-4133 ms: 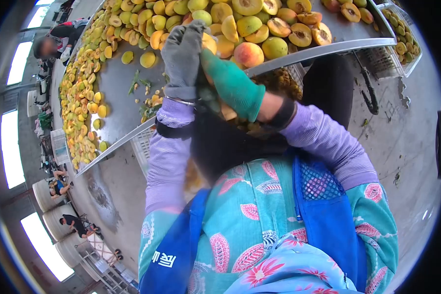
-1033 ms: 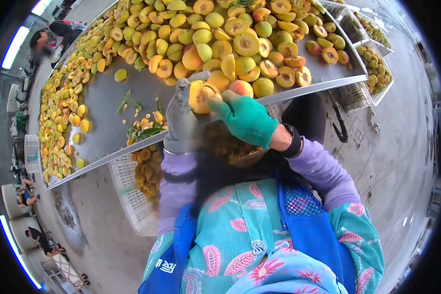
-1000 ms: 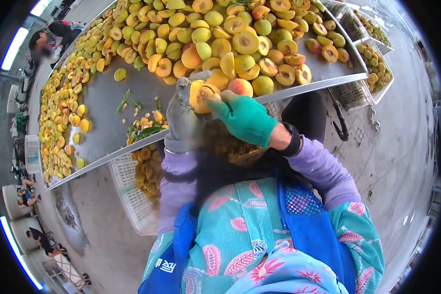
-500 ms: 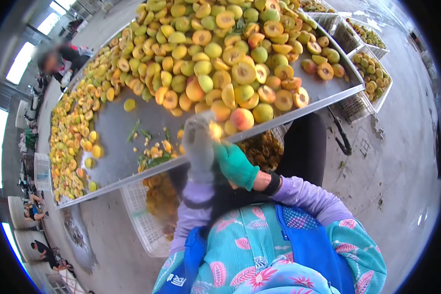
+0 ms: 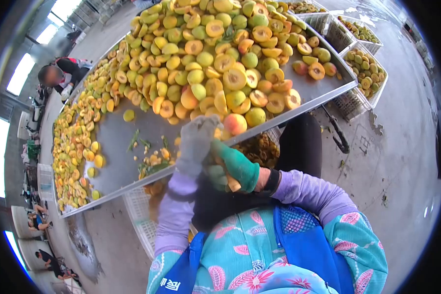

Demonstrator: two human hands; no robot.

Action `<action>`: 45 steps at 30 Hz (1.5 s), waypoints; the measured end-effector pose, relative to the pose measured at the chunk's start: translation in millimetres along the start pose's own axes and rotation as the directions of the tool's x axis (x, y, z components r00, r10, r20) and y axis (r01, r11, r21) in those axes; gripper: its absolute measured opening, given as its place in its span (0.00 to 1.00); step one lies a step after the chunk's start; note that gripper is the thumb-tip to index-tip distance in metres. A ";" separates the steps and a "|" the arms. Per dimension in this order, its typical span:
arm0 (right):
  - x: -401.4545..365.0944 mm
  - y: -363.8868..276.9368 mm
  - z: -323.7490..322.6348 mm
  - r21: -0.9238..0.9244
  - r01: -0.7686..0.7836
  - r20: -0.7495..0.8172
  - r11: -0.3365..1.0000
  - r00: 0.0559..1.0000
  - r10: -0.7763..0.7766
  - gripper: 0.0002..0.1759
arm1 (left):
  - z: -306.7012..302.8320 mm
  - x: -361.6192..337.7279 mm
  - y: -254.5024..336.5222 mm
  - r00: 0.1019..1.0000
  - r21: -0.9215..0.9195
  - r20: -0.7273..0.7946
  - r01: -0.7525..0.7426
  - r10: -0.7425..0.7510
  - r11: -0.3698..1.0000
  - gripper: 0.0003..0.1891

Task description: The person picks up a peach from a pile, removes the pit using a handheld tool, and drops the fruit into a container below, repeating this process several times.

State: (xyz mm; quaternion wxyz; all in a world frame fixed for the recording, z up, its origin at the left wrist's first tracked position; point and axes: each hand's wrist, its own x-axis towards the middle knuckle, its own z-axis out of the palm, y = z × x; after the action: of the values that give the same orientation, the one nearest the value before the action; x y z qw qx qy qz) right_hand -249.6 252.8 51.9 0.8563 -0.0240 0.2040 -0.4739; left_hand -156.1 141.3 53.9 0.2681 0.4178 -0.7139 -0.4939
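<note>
My left hand [image 5: 196, 139], in a grey glove, is closed around a yellow peach [image 5: 217, 133] at the near edge of the metal table [image 5: 115, 132]; only a sliver of the fruit shows. My right hand [image 5: 236, 164], in a green glove, presses against the peach from the right. It grips a small tool whose tan handle [image 5: 232, 185] sticks out below the fist. The blade is hidden. A reddish whole peach [image 5: 235, 123] lies on the table just beyond both hands.
A big pile of whole and halved peaches [image 5: 210, 59] covers the table. Leaves and pits [image 5: 152, 157] lie on its bare part. A crate of pits [image 5: 259, 149] sits under the edge, and crates of fruit [image 5: 365, 63] stand at the right. Another person [image 5: 59, 73] works at the far left.
Both hands have come down and towards me from the pile to the table's near edge. The peach, plainly seen a second ago, is now mostly hidden by the grey glove.
</note>
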 end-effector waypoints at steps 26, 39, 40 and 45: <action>-17.1 -16.8 -17.3 -0.186 -0.075 -0.319 0.980 0.948 0.012 0.18 | -123.5 131.1 -100.5 0.891 0.768 -0.367 0.127 0.269 0.627 0.28; 63.0 -16.4 8.6 -0.949 0.235 0.314 -0.211 0.771 -0.554 0.23 | -74.6 -29.4 -22.9 0.956 -0.253 -0.295 -0.074 -0.004 0.965 0.16; 61.4 -13.3 5.2 -0.948 0.216 0.312 -0.232 0.765 -0.563 0.24 | -61.7 -32.0 -20.2 0.958 -0.270 -0.281 -0.134 0.055 0.954 0.16; 54.0 -10.8 -19.6 -0.935 0.176 0.333 -0.307 0.735 -0.591 0.25 | -20.1 -26.1 -30.3 0.934 -0.422 -0.330 -0.276 0.137 0.863 0.18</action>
State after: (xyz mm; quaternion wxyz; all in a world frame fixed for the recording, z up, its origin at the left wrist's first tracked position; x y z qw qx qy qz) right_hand -240.3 205.5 18.9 0.2838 -0.6452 0.5778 -0.4114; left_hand -116.8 149.2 34.0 0.5129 0.3296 -0.5698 -0.5510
